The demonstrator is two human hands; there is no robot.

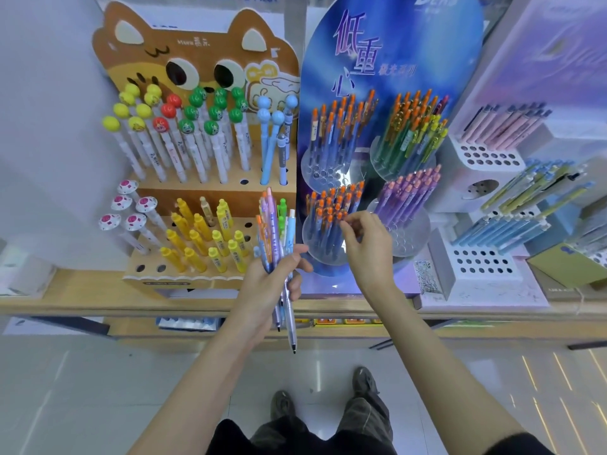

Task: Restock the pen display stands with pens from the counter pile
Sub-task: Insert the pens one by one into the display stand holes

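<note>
My left hand (271,277) grips a bundle of pens (274,231) of mixed colours, tips pointing down past my wrist. My right hand (366,239) is at the blue round-backed display stand (387,77), fingertips pinching the top of an orange-capped pen (341,215) in the lower left clear holder (320,234). That holder is packed with orange-capped pens. The purple-pen holder (407,198) stands just right of my right hand.
A brown cat-shaped stand (197,54) on the left holds ball-topped, mushroom-topped and yellow pens, with a few bare holes in front. White perforated stands (486,261) with pastel pens stand to the right. All sit on a wooden counter (65,290).
</note>
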